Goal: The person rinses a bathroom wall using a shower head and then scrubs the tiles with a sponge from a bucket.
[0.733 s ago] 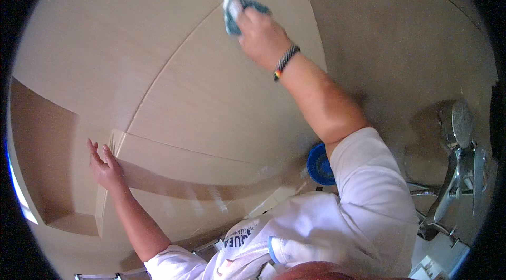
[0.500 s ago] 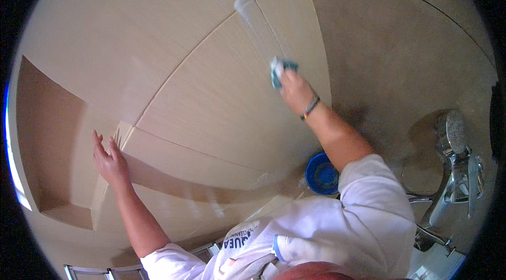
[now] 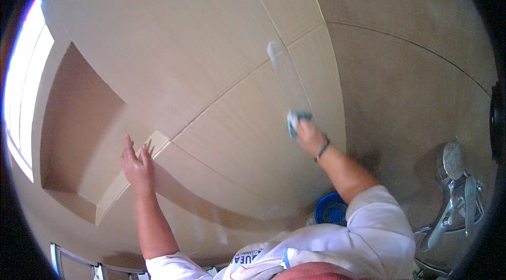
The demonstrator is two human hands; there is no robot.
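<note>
A teal cloth [image 3: 292, 124] is gripped by the fingers of the right hand [image 3: 312, 138] at the tiled wall [image 3: 232, 137], nearer than a white smear [image 3: 272, 51]. At left, beside the niche [image 3: 79, 127], the left hand [image 3: 138, 168] is held with fingers spread.

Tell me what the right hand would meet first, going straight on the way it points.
Up and to the left, past the teal cloth or sponge it holds, the right hand would probably first meet the slanting wall seam; depth here is hard to judge.
</note>
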